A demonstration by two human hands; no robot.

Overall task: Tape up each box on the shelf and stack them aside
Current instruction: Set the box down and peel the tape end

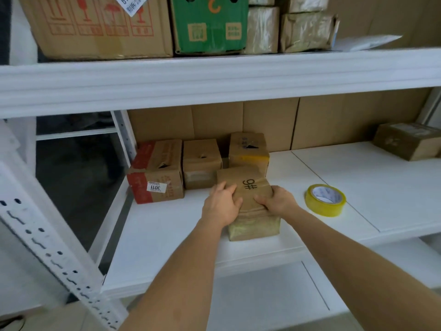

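White metal shelving, cardboard-lined back wall; work happens on the middle shelf (167,235). Left hand (220,206) and right hand (278,201) have fingers (260,201) curled over the top of the 9# box (248,187), pressing its taped seam from both sides. Box long axis runs 12 to 6, near end facing the person. Tape roll (325,199) lies flat at 3 o'clock of the box, near the right hand, so that hand likely fetches it. Three other boxes (201,161) sit at 10 to 12 o'clock, just behind. One lone box (408,140) far off at 2 o'clock. Upper shelf carries bigger cartons (95,27).
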